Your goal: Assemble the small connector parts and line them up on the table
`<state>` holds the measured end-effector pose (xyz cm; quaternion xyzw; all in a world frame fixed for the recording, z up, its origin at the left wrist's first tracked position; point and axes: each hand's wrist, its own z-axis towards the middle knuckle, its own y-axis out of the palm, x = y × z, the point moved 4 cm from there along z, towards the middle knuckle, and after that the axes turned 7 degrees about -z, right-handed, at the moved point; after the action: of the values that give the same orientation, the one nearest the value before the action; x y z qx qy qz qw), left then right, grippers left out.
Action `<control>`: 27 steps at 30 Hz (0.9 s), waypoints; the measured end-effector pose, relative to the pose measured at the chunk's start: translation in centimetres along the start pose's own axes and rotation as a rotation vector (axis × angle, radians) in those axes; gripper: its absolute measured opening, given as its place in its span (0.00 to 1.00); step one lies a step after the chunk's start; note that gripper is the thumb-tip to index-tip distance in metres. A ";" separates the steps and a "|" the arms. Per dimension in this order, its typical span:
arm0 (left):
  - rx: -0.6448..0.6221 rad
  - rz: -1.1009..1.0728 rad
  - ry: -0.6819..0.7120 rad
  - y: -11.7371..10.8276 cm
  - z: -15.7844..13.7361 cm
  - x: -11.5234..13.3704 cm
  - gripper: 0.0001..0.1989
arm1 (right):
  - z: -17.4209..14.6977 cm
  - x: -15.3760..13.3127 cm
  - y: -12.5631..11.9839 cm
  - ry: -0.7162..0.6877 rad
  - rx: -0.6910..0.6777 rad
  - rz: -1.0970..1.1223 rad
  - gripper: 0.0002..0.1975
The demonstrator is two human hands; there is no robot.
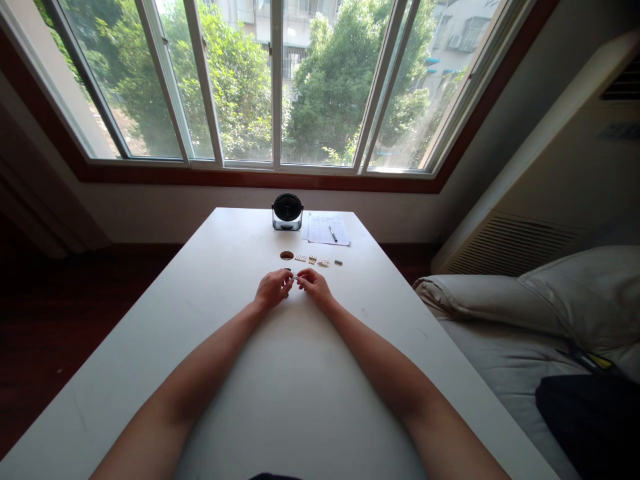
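Observation:
Above the far half of the white table, my left hand (273, 289) and my right hand (314, 283) almost meet at the fingertips. A tiny pale piece (295, 275) shows between them, too small to name. The fingers of both hands are closed in a pinch around that spot. Dark bits peek out beside the left fingers, partly hidden by them. Just beyond the hands lie small beige pieces (300, 258) in little groups, a round brown spot (287, 255) and a small dark grey piece (339, 263).
A small black fan (287, 209) on a stand is at the table's (300, 400) far edge. Right of it lie printed papers (320, 229) with a pen (333, 234) on top. Beyond is a window; a couch (480, 340) runs along the right side.

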<state>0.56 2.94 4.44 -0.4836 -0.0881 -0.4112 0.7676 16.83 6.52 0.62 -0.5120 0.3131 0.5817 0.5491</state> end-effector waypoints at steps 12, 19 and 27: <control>-0.002 0.017 0.004 0.0 0.0 0.0 0.08 | 0.1 0.3 0.1 -0.001 -0.002 -0.051 0.14; -0.002 0.030 0.007 -0.2 -0.1 0.1 0.09 | -0.1 0.1 0.1 -0.007 -0.002 -0.052 0.15; 0.005 -0.029 -0.002 -0.2 0.0 0.0 0.06 | 0.0 0.0 0.0 -0.014 0.006 -0.012 0.13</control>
<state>0.43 2.93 4.54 -0.4809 -0.0968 -0.4216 0.7626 16.86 6.54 0.61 -0.5080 0.3080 0.5810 0.5564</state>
